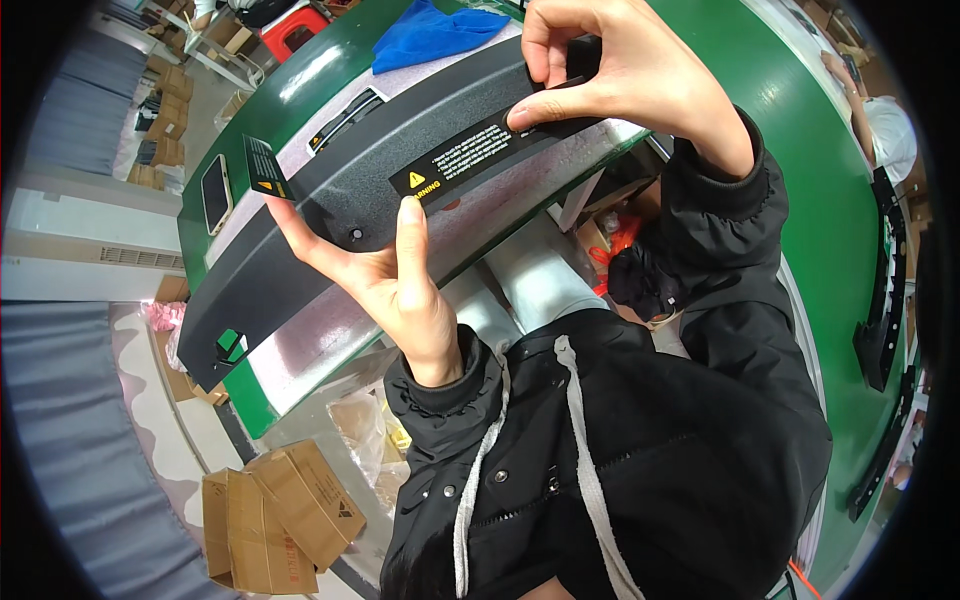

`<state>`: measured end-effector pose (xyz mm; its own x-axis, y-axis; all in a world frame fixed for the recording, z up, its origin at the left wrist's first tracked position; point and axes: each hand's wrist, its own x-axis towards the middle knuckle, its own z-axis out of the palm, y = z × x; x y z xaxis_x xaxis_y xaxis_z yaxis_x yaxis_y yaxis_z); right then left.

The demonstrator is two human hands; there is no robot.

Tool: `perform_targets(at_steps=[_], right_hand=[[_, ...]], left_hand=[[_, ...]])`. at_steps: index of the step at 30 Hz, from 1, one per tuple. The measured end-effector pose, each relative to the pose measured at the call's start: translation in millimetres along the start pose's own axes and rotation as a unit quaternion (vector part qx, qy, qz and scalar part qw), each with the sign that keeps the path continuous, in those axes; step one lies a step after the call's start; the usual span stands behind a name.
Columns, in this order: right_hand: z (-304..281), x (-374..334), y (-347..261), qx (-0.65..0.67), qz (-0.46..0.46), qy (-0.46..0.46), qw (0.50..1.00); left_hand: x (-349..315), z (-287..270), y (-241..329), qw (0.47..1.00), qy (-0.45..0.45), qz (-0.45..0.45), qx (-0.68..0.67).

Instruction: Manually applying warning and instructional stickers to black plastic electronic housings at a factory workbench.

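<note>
A long, curved black plastic panel (440, 110) lies across a pale padded surface on the green table. Above its near edge is a black label (470, 155) with a yellow warning triangle and white print. Closed in a pinch, my right hand (640, 75) grips the label's right end. My left hand (390, 290) is open, index finger and thumb spread wide. Its thumb tip touches the label's lower left corner. At the left index fingertip sits a second, smaller black label (263, 168) with a yellow mark, seemingly stuck there.
A blue cloth (430, 35) lies beyond the panel. A phone (216, 195) rests near the table's left edge. Cardboard boxes (270, 520) stand on the floor at lower left. More black parts (880, 280) lie on the green table (820, 190) at right, where another person (885, 130) is.
</note>
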<state>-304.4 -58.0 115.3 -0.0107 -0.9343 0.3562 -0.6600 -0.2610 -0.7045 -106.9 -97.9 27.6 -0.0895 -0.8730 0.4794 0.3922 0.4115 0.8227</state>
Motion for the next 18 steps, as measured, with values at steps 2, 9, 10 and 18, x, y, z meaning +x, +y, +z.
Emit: perform_targets(at_steps=[2, 9, 10, 18], right_hand=[[0, 0, -3, 0.002, 0.002, 0.001, 1.000], [2, -8, -6, -0.250, -0.003, 0.135, 0.959], [2, -9, -5, -0.291, -0.001, 0.158, 0.944], [90, -44, 8, -0.295, -0.259, 0.186, 0.901]], left_hand=[[2, -1, -1, 1.000, -0.001, 0.005, 0.012], [1, -1, -2, 1.000, 0.006, 0.001, 0.008], [0, 0, -1, 1.000, 0.014, -0.004, 0.013], [-4, 4, -1, 0.999, 0.034, -0.012, -0.010]])
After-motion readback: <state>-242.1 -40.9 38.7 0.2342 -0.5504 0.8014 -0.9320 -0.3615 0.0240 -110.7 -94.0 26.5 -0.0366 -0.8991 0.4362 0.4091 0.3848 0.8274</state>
